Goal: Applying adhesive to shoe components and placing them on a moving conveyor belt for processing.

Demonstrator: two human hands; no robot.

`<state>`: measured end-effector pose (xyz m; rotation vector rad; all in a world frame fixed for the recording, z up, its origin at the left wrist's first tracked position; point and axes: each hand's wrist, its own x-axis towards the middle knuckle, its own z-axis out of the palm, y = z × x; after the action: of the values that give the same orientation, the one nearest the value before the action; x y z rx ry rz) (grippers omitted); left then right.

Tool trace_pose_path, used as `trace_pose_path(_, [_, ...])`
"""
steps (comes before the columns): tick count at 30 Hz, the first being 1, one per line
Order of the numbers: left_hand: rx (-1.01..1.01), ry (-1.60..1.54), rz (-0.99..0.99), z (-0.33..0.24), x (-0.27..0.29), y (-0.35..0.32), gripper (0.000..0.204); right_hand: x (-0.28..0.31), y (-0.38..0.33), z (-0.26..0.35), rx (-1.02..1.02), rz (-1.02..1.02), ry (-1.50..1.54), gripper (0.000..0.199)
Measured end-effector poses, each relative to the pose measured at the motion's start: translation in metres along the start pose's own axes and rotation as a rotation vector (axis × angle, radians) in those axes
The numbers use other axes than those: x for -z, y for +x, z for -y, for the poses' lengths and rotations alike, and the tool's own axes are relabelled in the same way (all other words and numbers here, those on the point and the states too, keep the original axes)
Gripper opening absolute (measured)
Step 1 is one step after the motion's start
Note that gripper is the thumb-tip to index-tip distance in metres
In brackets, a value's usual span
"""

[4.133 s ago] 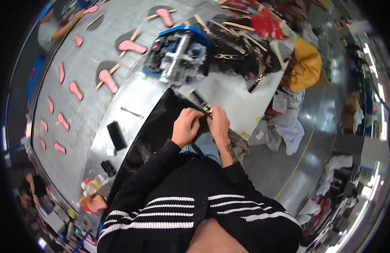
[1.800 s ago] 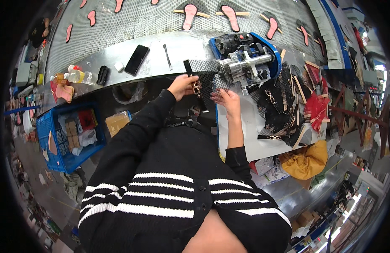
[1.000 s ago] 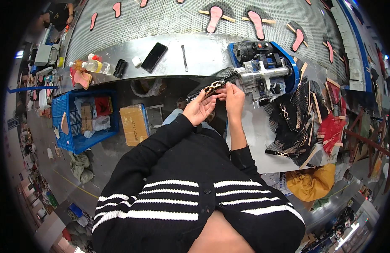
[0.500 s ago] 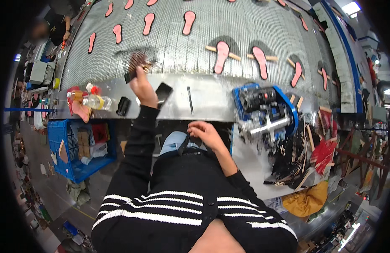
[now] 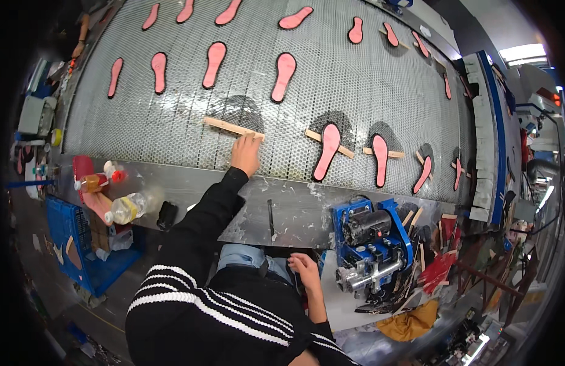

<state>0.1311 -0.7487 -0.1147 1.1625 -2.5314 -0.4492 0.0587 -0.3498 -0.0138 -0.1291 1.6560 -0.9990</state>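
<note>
mesh bed [image 5: 191, 122]: broad, grey and metallic-looking, patterned all over with small openings, glossy in patches.
table [image 5: 300, 216]: smooth metal along the near side of the mesh bed, scuffed, with whitish smears.
pink soles [image 5: 284, 77]: flat foot shapes with black rims, spread over the mesh bed; several toward the right lie across pale sticks and dark, rounded netting.
wooden strip [image 5: 227, 126]: straight, narrow and pale, lying on the mesh bed near its front edge, left of the nearest stick-and-sole set, slanting down to the right.
dark mesh piece [image 5: 236, 110]: thin, see-through and rounded, showing on the far side of the wooden strip.
left hand [image 5: 246, 152]: stretched forward, fingers drawn together at the strip's right end; whether they pinch it or just press, i cannot tell.
right hand [image 5: 305, 269]: half open, fingers loosely curled, nothing seen in it, near the table's front edge.
machine [image 5: 374, 238]: blue frame, black rounded motor, shiny metal cylinder, to the right of both hands.
clear bottle [image 5: 133, 207]: plastic, lying tipped on the table's left part.
</note>
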Motion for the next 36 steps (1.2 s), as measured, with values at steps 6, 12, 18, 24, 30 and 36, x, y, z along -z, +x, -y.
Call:
trace_pose_path(6, [0.044, -0.083, -0.206, -0.027, 0.002, 0.119, 0.054, 0.024, -0.039, -0.107, -0.234, -0.302, 0.078, 0.019])
trace_pose_path(12, [0.144, 0.093, -0.266, 0.004, -0.083, 0.214, 0.08, 0.002, -0.042, -0.173, -0.176, -0.297, -0.247, 0.027])
trace_pose_path(18, [0.225, 0.108, -0.157, -0.011, -0.076, 0.221, 0.094, -0.015, -0.056, -0.146, -0.102, -0.308, -0.211, 0.023])
trace_pose_path(24, [0.222, -0.203, -0.33, -0.034, 0.01, 0.099, 0.092, -0.002, -0.041, -0.146, -0.037, -0.209, -0.196, 0.023])
trace_pose_path(30, [0.388, -0.233, -0.155, 0.026, 0.041, -0.033, 0.093, 0.036, -0.018, -0.194, 0.027, -0.143, -0.371, 0.029])
trace_pose_path(36, [0.043, -0.175, -0.018, -0.012, 0.056, -0.036, 0.085, 0.067, -0.072, -0.166, 0.043, -0.335, -0.118, 0.026])
